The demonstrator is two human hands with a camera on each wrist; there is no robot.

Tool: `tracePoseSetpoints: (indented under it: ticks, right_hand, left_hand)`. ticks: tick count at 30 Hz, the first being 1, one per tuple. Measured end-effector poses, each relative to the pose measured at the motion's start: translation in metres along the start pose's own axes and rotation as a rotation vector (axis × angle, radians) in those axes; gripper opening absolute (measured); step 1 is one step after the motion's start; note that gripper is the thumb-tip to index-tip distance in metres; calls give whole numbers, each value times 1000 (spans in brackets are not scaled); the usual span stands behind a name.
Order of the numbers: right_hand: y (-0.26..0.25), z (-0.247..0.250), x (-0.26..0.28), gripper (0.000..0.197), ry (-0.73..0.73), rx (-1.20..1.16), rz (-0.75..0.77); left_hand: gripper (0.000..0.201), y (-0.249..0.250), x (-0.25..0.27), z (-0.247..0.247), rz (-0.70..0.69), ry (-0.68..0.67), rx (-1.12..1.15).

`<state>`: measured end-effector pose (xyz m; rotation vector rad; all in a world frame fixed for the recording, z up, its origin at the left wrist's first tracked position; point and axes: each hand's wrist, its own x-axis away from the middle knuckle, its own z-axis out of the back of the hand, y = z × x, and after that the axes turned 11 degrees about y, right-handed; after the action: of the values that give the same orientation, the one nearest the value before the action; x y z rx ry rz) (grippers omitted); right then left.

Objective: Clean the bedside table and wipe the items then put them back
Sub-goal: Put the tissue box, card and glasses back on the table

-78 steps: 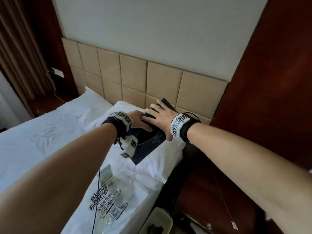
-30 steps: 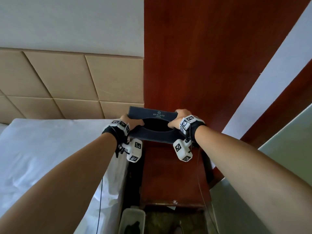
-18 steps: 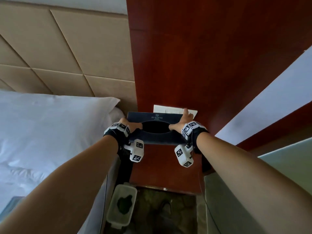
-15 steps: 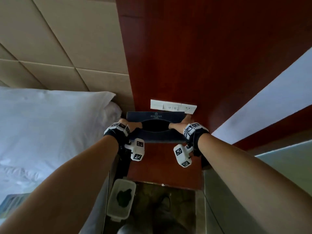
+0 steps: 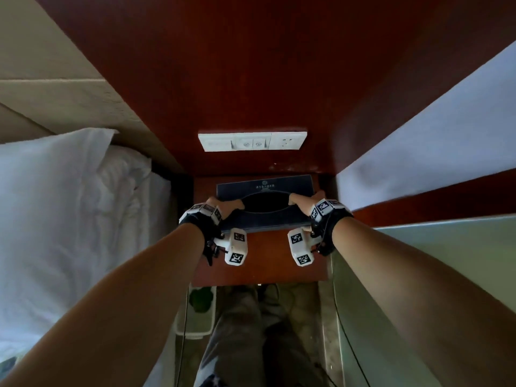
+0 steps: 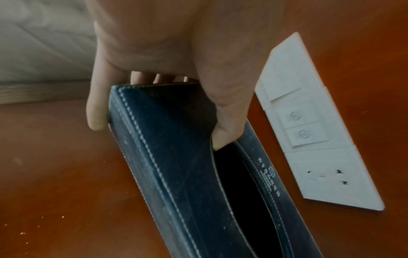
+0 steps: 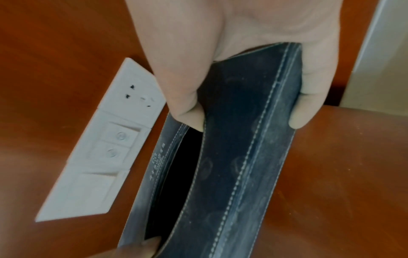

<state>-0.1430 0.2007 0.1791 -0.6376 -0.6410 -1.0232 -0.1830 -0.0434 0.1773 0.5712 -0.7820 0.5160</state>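
- Head view: a dark blue tissue box [image 5: 264, 203] with an oval opening on top sits over the far part of the reddish wooden bedside table [image 5: 265, 263], close to the wood wall panel [image 5: 251, 79]. Whether its base touches the tabletop cannot be told.
- The left hand [image 5: 223, 206] grips the box's left end and the right hand [image 5: 303, 203] grips its right end; each thumb reaches the rim of the oval opening.
- A white switch and socket plate [image 5: 252, 141] is fixed on the panel just above the box. A white pillow [image 5: 69, 191] lies to the left, and a small bin [image 5: 196, 311] stands on the floor below the table's front edge, beside the person's trouser legs [image 5: 245, 331].
- Left wrist view: the left hand [image 6: 154, 52] is curled round the end of the tissue box [image 6: 176, 165], thumb tip hooked into the opening, the fingers [image 6: 96, 115] wrapped down the outer side. White stitching runs along the box edges. The socket plate [image 6: 313, 131] shows beyond it on the wood.
- Right wrist view: the right hand [image 7: 243, 52] clamps the other end of the tissue box [image 7: 232, 157] the same way, thumb at the opening's rim, one finger down the outer side. The socket plate [image 7: 106, 148] lies to the left. The other hand's thumb tip shows at the bottom edge.
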Motion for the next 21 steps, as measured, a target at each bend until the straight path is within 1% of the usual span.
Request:
tracePoseSetpoints:
  ticks: [4, 5, 10, 13, 15, 16, 19, 21]
  right_hand:
    - [14, -8, -37, 127, 6, -52, -114]
    - [16, -7, -42, 128, 9, -45, -123]
    - [27, -12, -75, 123, 35, -31, -170]
    - [31, -16, -93, 112, 40, -12, -162]
    - [36, -17, -104, 102, 52, 29, -144]
    - [39, -20, -112, 98, 54, 40, -139]
    - [46, -30, -137, 92, 65, 37, -128]
    - [48, -36, -150, 94, 63, 25, -120]
  left_hand:
    - [75, 12, -41, -35, -16, -59, -67]
    - [77, 16, -48, -43, -24, -76, -86]
    - [73, 33, -70, -79, -20, -140, -155]
    - [58, 42, -80, -98, -17, -164, -149]
    - [47, 46, -87, -110, -3, -151, -125]
    - [45, 46, -93, -117, 7, -142, -116]
    - [43, 48, -110, -136, 16, -117, -87]
    - [48, 49, -121, -147, 22, -90, -45]
